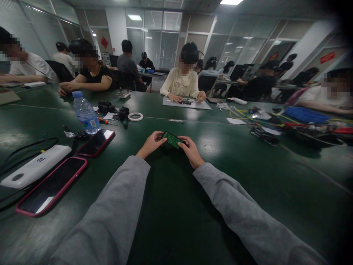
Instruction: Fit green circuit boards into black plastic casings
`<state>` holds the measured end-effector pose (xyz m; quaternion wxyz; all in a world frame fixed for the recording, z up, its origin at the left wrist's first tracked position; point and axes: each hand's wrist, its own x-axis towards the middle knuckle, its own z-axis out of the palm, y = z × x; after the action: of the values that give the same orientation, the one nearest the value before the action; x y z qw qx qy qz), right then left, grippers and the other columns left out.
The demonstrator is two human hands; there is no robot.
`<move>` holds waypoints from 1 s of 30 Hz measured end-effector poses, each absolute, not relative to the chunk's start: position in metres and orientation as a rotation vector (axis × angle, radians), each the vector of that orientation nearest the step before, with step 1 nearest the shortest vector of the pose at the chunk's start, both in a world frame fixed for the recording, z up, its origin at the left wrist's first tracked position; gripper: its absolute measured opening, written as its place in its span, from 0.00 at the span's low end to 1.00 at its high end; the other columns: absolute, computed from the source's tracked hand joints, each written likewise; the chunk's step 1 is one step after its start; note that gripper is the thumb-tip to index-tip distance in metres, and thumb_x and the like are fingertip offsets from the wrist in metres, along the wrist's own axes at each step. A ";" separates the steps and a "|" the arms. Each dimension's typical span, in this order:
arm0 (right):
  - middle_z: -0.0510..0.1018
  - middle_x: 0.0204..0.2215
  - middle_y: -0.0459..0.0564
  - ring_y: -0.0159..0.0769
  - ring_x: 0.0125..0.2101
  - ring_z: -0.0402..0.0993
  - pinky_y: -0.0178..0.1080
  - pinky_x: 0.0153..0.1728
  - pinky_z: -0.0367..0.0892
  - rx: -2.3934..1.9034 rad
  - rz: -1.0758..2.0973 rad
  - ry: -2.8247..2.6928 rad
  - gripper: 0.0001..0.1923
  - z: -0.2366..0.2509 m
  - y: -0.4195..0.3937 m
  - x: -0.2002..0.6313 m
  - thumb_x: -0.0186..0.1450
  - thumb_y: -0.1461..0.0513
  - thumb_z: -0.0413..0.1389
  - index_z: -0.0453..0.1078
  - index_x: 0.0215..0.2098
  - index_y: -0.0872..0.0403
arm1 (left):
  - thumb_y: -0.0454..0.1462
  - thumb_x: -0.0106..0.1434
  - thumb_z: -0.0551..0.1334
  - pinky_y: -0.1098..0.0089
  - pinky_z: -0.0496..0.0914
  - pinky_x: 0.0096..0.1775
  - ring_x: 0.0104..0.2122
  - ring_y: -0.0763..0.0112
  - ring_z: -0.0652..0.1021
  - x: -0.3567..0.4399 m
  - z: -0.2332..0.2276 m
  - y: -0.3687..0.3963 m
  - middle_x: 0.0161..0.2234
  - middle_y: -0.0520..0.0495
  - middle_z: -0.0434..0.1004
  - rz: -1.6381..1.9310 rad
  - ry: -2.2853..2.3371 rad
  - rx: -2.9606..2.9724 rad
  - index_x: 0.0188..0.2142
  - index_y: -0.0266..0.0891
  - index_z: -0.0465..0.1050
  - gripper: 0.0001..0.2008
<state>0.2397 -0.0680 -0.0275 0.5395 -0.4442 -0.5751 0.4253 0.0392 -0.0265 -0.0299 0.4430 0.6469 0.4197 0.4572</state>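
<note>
A small green circuit board [172, 139] is held between both hands, just above the dark green table [176, 206]. My left hand [151, 144] grips its left end with fingers curled over the edge. My right hand [191, 150] grips its right end. Grey sleeves cover both arms, which stretch forward from the bottom of the view.
To the left lie two phones with dark screens [51, 186] [96, 142], a white power bank [35, 165] with a black cable, a water bottle [85, 113], a tape roll [135, 116] and small tools. Other people sit across the table; wires and a blue tray [305, 114] lie at right.
</note>
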 end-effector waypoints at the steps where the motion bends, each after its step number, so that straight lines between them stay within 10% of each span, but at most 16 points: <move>1: 0.74 0.41 0.49 0.38 0.41 0.71 0.41 0.44 0.66 -1.061 1.014 -1.366 0.19 -0.027 -0.068 0.240 0.57 0.55 0.59 0.68 0.46 0.52 | 0.43 0.57 0.65 0.69 0.71 0.31 0.29 0.72 0.75 0.039 -0.030 -0.026 0.39 0.41 0.75 1.138 1.033 1.601 0.50 0.33 0.65 0.25; 30: 0.74 0.43 0.49 0.37 0.42 0.71 0.41 0.44 0.68 -1.053 1.033 -1.446 0.20 -0.033 -0.064 0.242 0.59 0.52 0.59 0.66 0.47 0.51 | 0.43 0.57 0.64 0.63 0.70 0.41 0.37 0.67 0.75 0.036 -0.036 -0.019 0.41 0.42 0.75 1.144 1.081 1.674 0.48 0.36 0.67 0.21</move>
<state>0.2418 -0.0642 -0.0334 0.5123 -0.4378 -0.6012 0.4294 0.0365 -0.0192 -0.0362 0.4096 0.6646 0.4291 0.4543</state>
